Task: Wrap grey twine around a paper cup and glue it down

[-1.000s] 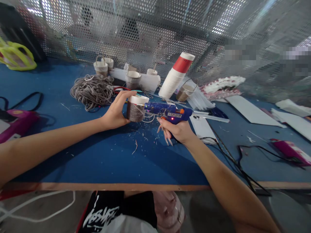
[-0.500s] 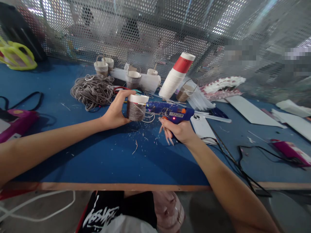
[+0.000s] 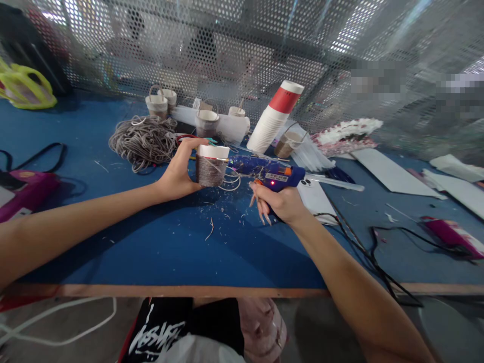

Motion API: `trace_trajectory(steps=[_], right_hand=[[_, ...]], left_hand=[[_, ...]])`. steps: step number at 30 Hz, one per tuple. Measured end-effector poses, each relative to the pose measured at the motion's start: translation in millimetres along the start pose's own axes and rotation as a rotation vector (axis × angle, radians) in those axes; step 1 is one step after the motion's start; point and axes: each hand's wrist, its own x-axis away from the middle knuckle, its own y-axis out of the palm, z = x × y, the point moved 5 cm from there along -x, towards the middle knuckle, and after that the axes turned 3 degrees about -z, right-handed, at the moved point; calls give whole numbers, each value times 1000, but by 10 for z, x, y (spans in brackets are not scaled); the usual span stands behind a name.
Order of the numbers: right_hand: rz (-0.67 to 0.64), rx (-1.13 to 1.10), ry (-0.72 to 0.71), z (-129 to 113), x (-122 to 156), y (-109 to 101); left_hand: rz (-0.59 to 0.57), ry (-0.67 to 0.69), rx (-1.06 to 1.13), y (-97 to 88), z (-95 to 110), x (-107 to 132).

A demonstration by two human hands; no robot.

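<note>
My left hand point(image 3: 178, 169) is closed round the left side of a paper cup point(image 3: 210, 171), which is wound with grey-brown cord below a bare white rim. A loose end of cord point(image 3: 233, 185) curls out to the right of the cup. In my right hand point(image 3: 282, 201) is a blue hot glue gun point(image 3: 260, 169) with an orange trigger and a lit red light. Its nozzle points left, at the upper edge of the wound cord; whether it touches is too small to tell. A clear glue stick point(image 3: 336, 182) sticks out of the gun's back.
A heap of grey cord point(image 3: 143, 141) lies behind my left hand. Further back stand several cord-wrapped cups point(image 3: 207, 122) and a tilted stack of paper cups point(image 3: 269, 128). A white phone point(image 3: 315, 201) and a black cable point(image 3: 372, 257) lie by my right arm.
The cup has shifted very slightly left in my left hand. The glue gun has moved a little to the right, its nozzle still by the cup's rim.
</note>
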Motion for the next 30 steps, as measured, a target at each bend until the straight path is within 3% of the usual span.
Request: trace_trajectory(steps=[30], right_hand=[[108,120,36,33,-21,-38]], left_hand=[[84,24,4,-36,-22,-1]])
